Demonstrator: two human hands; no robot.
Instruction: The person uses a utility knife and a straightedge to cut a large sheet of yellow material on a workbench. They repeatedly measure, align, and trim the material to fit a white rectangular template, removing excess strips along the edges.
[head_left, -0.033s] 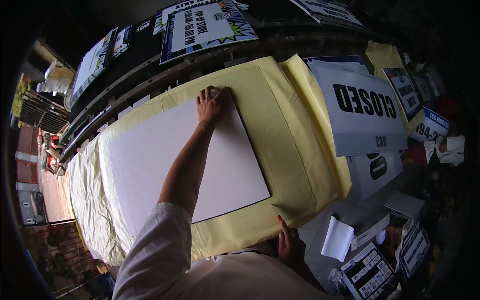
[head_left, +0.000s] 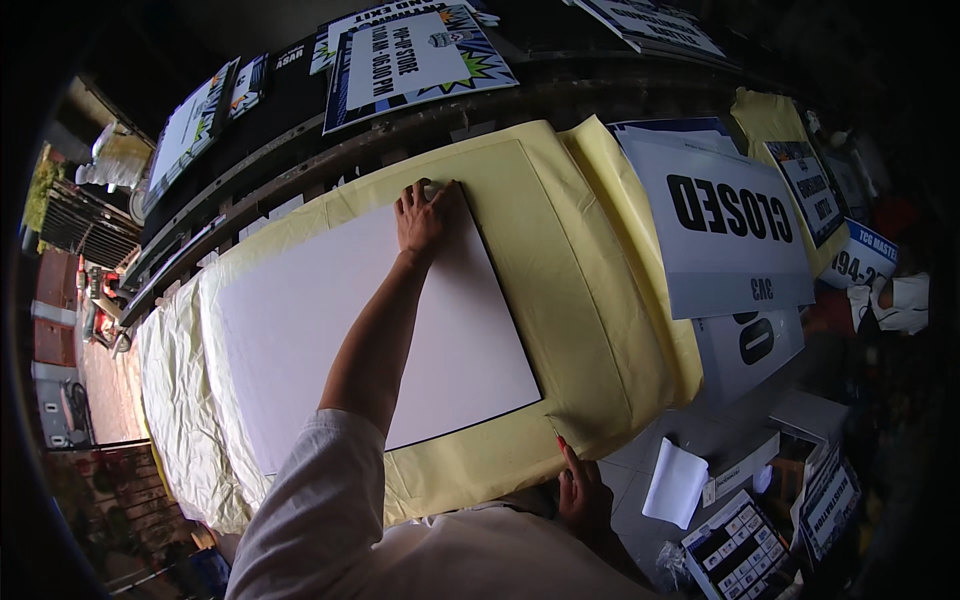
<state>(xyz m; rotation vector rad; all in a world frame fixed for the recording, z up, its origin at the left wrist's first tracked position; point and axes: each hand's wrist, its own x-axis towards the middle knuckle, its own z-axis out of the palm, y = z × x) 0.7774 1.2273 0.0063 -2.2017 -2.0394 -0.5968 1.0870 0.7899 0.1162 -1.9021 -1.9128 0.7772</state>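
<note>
A large white board with a thin dark edge lies flat on a yellow paper sheet covering the table. My left hand presses on the board near its far right corner, palm down, fingers spread. Something small and grey shows between the thumb and the fingers, too small to name. Low on the right, at the near edge of the yellow paper, my right hand is closed round a slim red-tipped tool. A thin point sticks out of it toward the paper, close to the board's near right corner. The tool's body is mostly hidden.
Printed signs lie on a dark rack beyond the table. To the right are a large white printed sign and a smaller blue-topped sign. A white paper sheet, a printed panel and boxes stand low on the right.
The whole view has shifted very slightly. My right hand and its tool sit a touch lower in the picture; my left hand stays on the board.
</note>
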